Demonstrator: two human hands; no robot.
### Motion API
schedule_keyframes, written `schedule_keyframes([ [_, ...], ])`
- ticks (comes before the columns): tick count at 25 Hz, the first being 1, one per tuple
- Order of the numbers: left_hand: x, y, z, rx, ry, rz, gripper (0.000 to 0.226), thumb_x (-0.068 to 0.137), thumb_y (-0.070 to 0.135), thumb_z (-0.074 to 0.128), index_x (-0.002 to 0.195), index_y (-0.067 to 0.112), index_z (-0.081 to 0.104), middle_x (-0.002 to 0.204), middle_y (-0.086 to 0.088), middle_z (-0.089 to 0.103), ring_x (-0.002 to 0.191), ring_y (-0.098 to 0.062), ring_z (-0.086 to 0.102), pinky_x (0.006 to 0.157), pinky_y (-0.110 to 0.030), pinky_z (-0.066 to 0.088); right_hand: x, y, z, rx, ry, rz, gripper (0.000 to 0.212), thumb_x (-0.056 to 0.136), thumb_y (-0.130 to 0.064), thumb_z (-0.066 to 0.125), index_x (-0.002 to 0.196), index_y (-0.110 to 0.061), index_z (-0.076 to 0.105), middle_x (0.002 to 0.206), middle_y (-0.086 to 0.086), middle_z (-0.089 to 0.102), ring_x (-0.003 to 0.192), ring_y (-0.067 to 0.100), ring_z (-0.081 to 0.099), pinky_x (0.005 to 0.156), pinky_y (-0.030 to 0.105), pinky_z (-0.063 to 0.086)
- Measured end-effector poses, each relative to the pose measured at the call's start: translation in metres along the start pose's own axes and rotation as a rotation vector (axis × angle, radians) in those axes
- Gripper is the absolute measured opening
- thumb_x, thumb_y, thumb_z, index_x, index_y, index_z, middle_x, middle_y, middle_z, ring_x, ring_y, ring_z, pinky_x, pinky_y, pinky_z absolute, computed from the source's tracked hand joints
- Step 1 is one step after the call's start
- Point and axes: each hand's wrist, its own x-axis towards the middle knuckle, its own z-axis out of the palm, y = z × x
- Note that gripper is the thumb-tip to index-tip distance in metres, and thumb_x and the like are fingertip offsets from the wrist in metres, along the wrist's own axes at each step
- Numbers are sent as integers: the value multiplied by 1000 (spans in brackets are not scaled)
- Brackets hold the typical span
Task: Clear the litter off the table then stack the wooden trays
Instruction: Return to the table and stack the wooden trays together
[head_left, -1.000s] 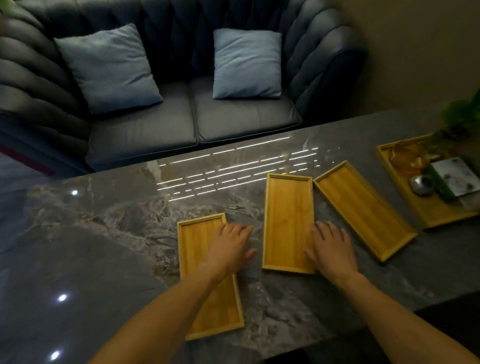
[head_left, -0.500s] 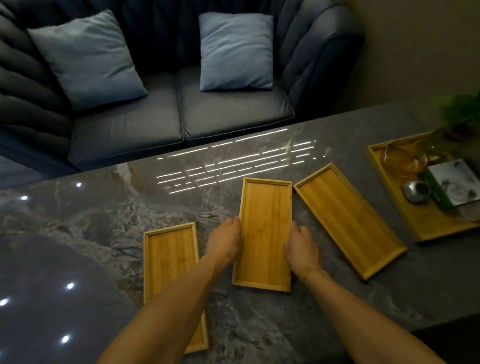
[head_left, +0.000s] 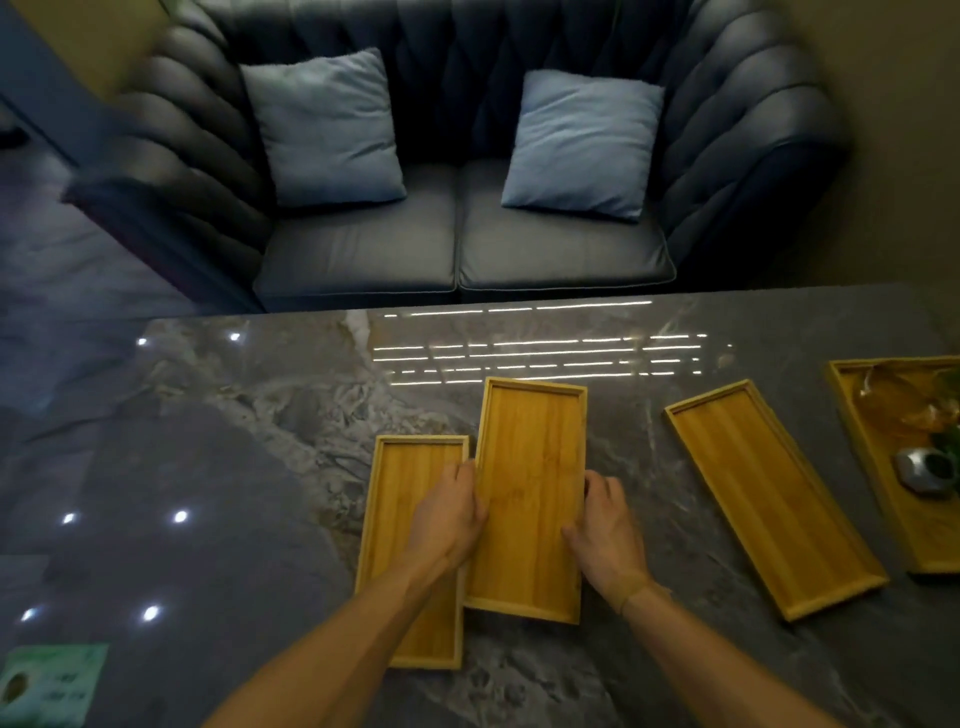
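Three empty wooden trays are on the dark marble table (head_left: 218, 467). The middle tray (head_left: 530, 457) is held by both long sides: my left hand (head_left: 449, 517) grips its left edge and my right hand (head_left: 605, 530) its right edge. Its left edge overlaps the right rim of the left tray (head_left: 402, 509), which lies flat beneath my left forearm. The right tray (head_left: 763, 488) lies apart, angled, untouched.
A larger wooden tray (head_left: 852, 415) at the far right edge holds a glass item, a small metal object (head_left: 922, 470) and greenery. A green packet (head_left: 49, 683) lies at the near left corner. A blue sofa (head_left: 457, 244) with two cushions stands beyond the table.
Both hands went from resting flat on the table and left tray to gripping the middle tray's sides. That tray has shifted left, now overlapping the left tray.
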Motion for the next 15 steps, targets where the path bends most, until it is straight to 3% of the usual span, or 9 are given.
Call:
schedule_keyframes([
  [4, -39, -57, -20, 23, -2, -149, 31, 95, 22, 46, 124, 15, 45, 120, -8, 48, 94, -26, 58, 77, -39, 48, -26, -48, 44, -64, -90, -26, 27, 91, -18, 55, 117, -21, 45, 116, 4, 47, 90, 25, 58, 76, 39, 51],
  [7, -61, -92, -26, 5, -18, -219, 30, 95, 23, 45, 125, 17, 43, 121, -7, 47, 95, -23, 57, 76, -32, 45, -43, -69, 74, -101, -161, -10, 32, 90, -15, 53, 121, -20, 43, 120, 6, 46, 93, 28, 59, 79, 43, 52],
  [15, -66, -137, -32, -19, -51, -206, 29, 100, 27, 38, 127, 19, 42, 124, -6, 45, 94, -23, 57, 77, -35, 47, -59, -94, 115, -117, -165, 52, 39, 92, -15, 52, 127, -20, 36, 127, 6, 41, 90, 26, 60, 76, 41, 55],
])
